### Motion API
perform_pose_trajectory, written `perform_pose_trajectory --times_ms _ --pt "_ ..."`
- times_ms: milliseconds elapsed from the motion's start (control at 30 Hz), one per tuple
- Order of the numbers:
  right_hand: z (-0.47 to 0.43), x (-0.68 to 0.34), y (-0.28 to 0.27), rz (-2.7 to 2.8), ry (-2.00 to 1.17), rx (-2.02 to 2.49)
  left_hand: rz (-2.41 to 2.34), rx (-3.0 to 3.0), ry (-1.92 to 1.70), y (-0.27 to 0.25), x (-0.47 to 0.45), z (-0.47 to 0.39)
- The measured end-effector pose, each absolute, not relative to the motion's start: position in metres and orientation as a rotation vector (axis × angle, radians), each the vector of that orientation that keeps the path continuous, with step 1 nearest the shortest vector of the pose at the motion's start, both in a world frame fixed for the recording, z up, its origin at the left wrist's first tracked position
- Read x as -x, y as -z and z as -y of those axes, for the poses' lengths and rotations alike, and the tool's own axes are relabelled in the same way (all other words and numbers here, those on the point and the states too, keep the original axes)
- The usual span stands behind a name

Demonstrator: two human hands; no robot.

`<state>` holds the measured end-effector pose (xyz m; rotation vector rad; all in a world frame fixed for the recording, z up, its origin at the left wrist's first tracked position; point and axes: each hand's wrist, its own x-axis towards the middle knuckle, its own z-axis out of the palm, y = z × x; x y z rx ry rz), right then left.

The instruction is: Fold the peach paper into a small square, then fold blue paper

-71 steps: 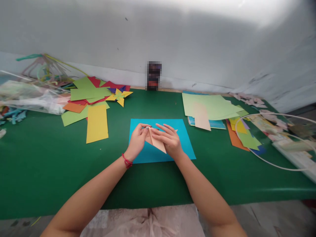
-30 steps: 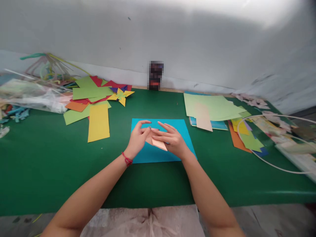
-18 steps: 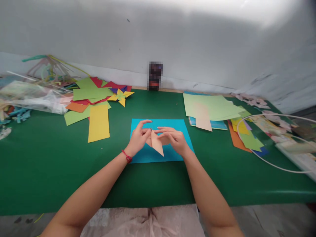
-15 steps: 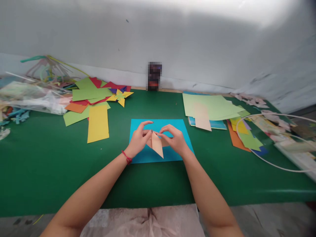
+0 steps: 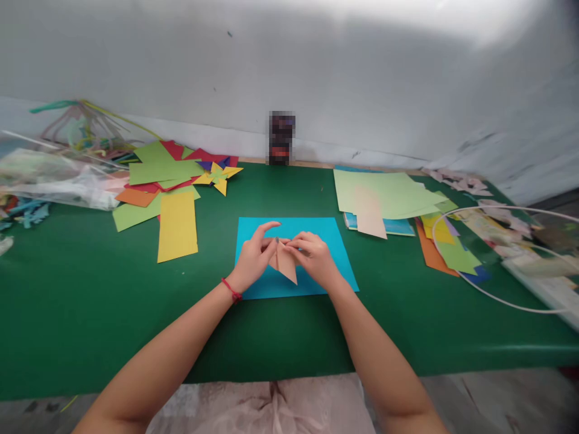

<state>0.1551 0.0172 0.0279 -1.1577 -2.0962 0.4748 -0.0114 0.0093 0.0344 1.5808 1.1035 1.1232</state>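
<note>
A folded piece of pale peach paper [image 5: 286,265] is held above a bright blue sheet [image 5: 266,288], with one pointed flap hanging toward me. My left hand [image 5: 256,253], a red string bracelet at its wrist, pinches the paper's upper left part between thumb and fingers; the index finger arches above. My right hand [image 5: 313,256] grips the upper right edge, thumb and fingertips pressed together on it. Part of the folded paper is hidden behind the fingers.
At left lie a yellow paper [image 5: 178,228], green sheets [image 5: 165,173] and a folded yellow-green star [image 5: 219,176]. A plastic bag [image 5: 67,181] is farther left. Pale green sheets [image 5: 384,193] and a white hoop [image 5: 452,277] are at right. A pixelated dark object [image 5: 281,137] stands by the wall.
My right hand has shifted slightly left and closed more of its fingers on the paper. The flap's tip has risen a little. My left hand keeps its hold.
</note>
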Motion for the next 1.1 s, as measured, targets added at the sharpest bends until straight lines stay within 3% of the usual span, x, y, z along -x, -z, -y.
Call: perform_pose_trajectory --times_ms 633,1100 --pt "-0.014 -0.151 -0.033 1.811 -0.9 1.094 -0.956 -1.25 -1.102 -0.029 0.008 -0.012" --pt "-0.015 -0.152 -0.033 1.775 -0.774 1.148 -0.976 -0.981 -1.073 -0.025 0.001 -0.006"
